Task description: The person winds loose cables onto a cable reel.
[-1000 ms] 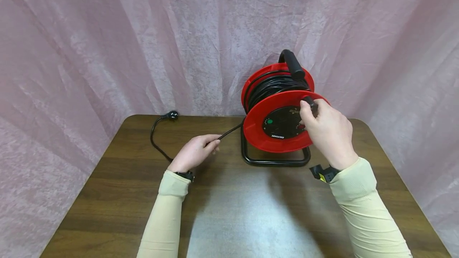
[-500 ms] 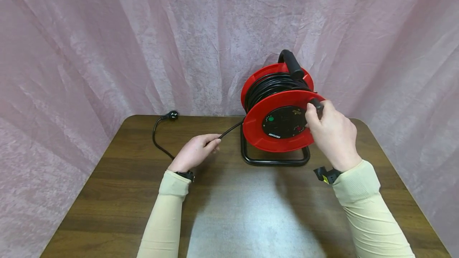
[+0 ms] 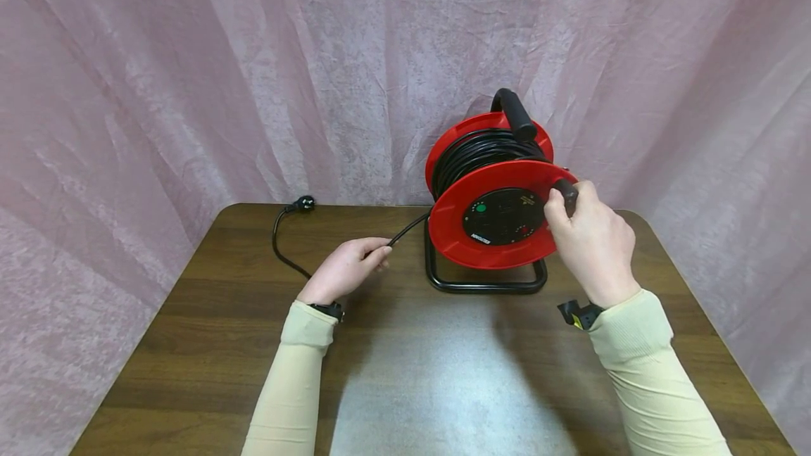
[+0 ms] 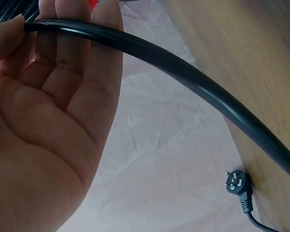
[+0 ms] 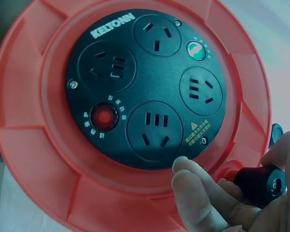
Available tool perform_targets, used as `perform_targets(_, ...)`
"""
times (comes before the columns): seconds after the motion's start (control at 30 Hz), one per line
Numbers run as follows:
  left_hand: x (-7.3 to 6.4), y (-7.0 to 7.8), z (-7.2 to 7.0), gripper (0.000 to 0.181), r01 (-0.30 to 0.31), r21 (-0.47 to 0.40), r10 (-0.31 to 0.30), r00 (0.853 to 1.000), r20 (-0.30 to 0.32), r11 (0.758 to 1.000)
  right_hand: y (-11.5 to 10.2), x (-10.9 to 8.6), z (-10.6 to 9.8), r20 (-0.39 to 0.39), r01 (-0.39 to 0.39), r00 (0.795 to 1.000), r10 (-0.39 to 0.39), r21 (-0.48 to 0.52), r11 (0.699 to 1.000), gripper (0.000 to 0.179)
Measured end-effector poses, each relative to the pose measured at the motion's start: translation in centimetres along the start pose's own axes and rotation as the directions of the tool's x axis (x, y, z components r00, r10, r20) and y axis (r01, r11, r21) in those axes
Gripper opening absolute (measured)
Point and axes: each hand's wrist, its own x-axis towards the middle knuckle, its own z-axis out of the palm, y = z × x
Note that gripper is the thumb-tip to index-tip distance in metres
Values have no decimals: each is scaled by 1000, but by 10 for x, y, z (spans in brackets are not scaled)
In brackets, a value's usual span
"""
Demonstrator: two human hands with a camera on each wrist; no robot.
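Note:
A red cable reel (image 3: 443,231) with a black socket panel (image 5: 152,89) stands on its black tube frame (image 3: 488,288) at the back of the table. My right hand (image 3: 592,241) grips the black crank knob (image 5: 261,183) on the reel's front disc, thumb and a finger round it. Left of the reel, my left hand (image 3: 348,266) pinches the black cable (image 4: 179,65) between thumb and fingers. From there the cable runs up to the wound coils (image 3: 488,150). Its other end passes behind the left wrist to a three-pin plug (image 4: 237,181) near the table's back left corner.
The wooden table (image 3: 209,343) ends at a pink curtain (image 3: 355,76) hanging behind it. A black carrying handle (image 3: 514,115) rises over the top of the reel.
The right hand has moved right and slightly down with the crank knob, and the reel's disc has turned. The cable near the plug has shifted slightly right. The left hand stays put.

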Motion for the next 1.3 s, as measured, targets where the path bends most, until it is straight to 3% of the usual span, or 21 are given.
perform_targets(0.33,1,-3,1,30,15,-10,-15,1000,18,1000,14,-3,2,12,-30,999,30,-27,999,44)
perform_targets(1.3,1,4,1,22,-22,-23,22,999,-26,999,44,-17,12,77,-64,995,68,-44,997,44)
